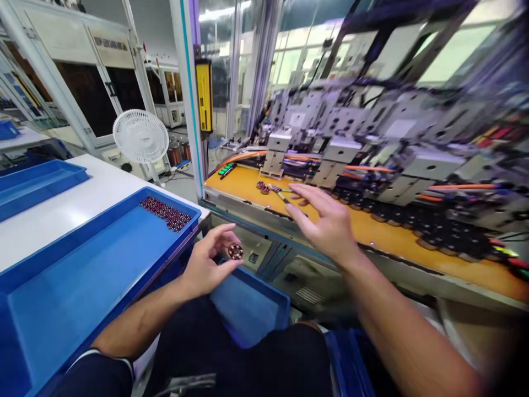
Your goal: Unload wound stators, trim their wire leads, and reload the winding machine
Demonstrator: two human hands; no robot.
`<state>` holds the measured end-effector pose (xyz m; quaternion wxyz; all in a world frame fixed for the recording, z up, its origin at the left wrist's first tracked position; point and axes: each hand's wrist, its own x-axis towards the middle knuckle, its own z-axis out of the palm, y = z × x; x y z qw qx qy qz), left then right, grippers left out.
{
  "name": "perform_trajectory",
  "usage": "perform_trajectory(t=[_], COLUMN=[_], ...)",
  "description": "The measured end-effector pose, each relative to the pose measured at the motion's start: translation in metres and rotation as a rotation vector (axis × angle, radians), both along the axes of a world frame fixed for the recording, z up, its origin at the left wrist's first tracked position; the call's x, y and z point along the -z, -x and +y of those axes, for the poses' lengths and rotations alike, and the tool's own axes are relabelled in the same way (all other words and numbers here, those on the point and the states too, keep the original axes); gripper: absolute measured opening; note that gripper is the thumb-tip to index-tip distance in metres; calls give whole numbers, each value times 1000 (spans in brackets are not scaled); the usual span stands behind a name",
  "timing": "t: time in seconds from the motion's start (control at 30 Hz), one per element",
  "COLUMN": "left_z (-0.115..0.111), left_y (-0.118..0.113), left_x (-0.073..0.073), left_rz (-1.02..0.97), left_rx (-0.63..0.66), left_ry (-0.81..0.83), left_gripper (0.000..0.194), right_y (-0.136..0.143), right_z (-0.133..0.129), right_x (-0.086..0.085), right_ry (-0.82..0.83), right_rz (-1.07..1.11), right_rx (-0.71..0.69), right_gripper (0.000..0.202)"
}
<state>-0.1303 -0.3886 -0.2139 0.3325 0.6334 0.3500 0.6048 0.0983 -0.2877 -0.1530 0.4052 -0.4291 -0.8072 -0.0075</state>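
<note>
A small round part with copper-coloured segments [235, 252] is held between the thumb and fingers of my left hand [210, 262], above my lap. My right hand [324, 220] is over the front edge of the orange machine bench [243, 184], thumb and fingers apart, with nothing seen in it. Just left of its fingertips, pliers [281, 194] lie on the bench beside a few similar round parts [263, 187]. Many small round parts [165, 213] sit grouped at the far end of a long blue tray [91, 264] on my left.
Machine fixtures [339, 154] line the back of the bench, with a row of dark round parts [413, 220] before them. Another blue tray [41, 179] rests on the white table [99, 182]. A blue bin [252, 303] is below my hands. A white fan [141, 136] stands beyond.
</note>
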Motion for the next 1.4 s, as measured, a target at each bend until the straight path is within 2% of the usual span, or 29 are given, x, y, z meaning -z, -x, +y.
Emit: perform_trajectory(t=[0.07,0.13,0.2,0.33,0.5,0.57,0.63,0.7,0.8,0.93,1.0,1.2,1.3,1.4], left_z=[-15,-24,-29,-30,-30,-33,-36,-39,-42,-43,-44,-49,-51,-51], left_y=[-2,-4,-6,-11,-11,-11,-11,-13,-16,-15,-12,-9,-10,-9], left_x=[6,11,14,20,26,26,25,24,23,26,26,23,24,26], left_rz=[61,87,86,36,-71,-70,-39,-9,-23,-146,-170,-38,-176,-329], left_rx=[18,41,59,87,119,138,163,193,215,229,240,328,405,480], left_ry=[-112,-161,-177,-176,-55,-67,-107,-143,-168,-117,-100,-122,27,225], left_gripper=[66,71,74,74,74,72,70,72,75,78,79,78,70,45], right_y=[3,5,5,0,-5,-4,1,11,30,45,43,39,42,38], right_z=[-49,-86,-108,-124,-138,-139,-138,-137,-141,-156,-161,-160,-164,-168], right_x=[-3,1,11,31,34,34,36,40,52,71,75,70,75,80], right_ry=[-24,-53,-40,114,398,509,600,719,938,1051,1078,1037,994,988], right_rz=[-10,-142,-244,-262,-157,-58,132,375,681,1015,1054,883,909,877], right_rx=[-338,-471,-513,-526,-645,-598,-472,-365,-357,-365,-351,-355,-298,-285], right_gripper=[31,27,21,18,15,10,23,26,19,29,29,24,29,32])
